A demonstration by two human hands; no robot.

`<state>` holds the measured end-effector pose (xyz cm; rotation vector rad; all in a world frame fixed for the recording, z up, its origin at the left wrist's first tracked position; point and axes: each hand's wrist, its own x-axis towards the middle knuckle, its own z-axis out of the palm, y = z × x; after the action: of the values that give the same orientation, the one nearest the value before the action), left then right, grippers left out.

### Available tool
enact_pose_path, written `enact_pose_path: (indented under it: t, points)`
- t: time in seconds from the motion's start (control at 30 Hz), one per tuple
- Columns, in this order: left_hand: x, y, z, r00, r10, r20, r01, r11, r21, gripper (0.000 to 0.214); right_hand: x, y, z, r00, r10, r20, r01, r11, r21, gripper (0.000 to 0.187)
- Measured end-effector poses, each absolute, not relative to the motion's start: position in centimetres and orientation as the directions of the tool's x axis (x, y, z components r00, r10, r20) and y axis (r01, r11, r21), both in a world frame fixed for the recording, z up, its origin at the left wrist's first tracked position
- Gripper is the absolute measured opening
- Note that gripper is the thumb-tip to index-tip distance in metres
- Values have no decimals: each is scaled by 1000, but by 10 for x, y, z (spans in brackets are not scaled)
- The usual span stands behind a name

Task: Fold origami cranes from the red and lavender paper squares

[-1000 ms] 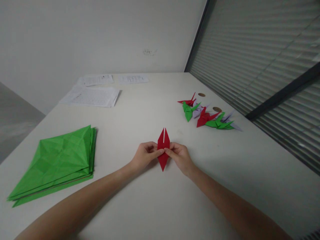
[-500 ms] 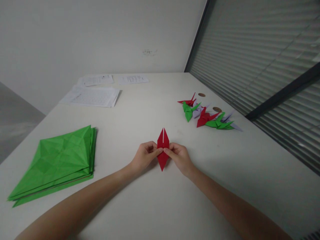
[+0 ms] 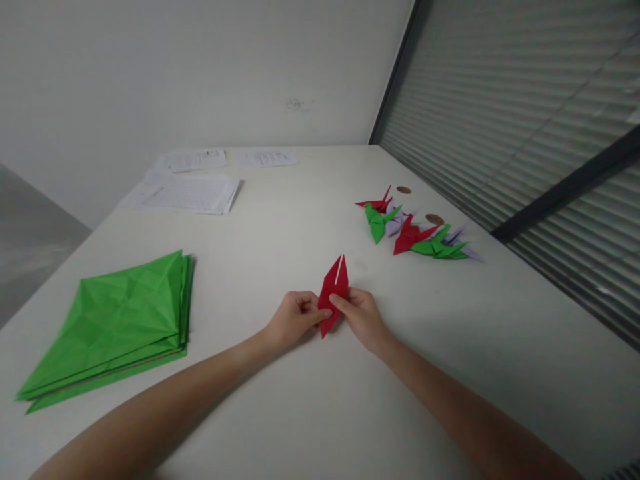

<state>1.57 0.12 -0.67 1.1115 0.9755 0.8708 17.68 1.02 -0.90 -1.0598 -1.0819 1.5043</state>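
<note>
A red folded origami paper (image 3: 330, 288) is held between both hands above the white table (image 3: 280, 413). It is a narrow diamond with a slit running down from its top point, and it leans to the right. My left hand (image 3: 294, 319) pinches its lower left edge, thumb on the front face. On the other side, my right hand (image 3: 361, 315) grips the right edge, its thumb pressed across the middle. The fingers behind the paper are partly hidden.
Several folded paper cranes (image 3: 411, 235) in red, green and lilac lie at the right, near two brown oval table spots (image 3: 435, 219). A stack of creased green paper (image 3: 125, 313) rests at the left. Printed sheets (image 3: 187, 193) lie at the back left. Window blinds (image 3: 525, 100) border the right side.
The red paper has tilted from upright to leaning right and shifted slightly right. My left thumb has moved lower on it, while my right thumb now lies higher, across its middle.
</note>
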Motion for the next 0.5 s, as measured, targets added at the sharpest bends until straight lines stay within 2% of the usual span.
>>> enact_pose_path:
  t: [0.13, 0.3, 0.5]
  points:
    - [14, 0, -7, 348, 920, -182, -36, 207, 978, 41, 178, 9, -5, -132, 986, -105, -123, -122, -985, 34]
    - [13, 0, -1, 384, 914, -129, 22, 131, 991, 36, 179, 9, 0, -123, 989, -83, -91, -95, -991, 37]
    - [13, 3, 8, 258, 964, -67, -107, 97, 990, 33, 180, 10, -2, -75, 997, -22, -90, -29, -995, 41]
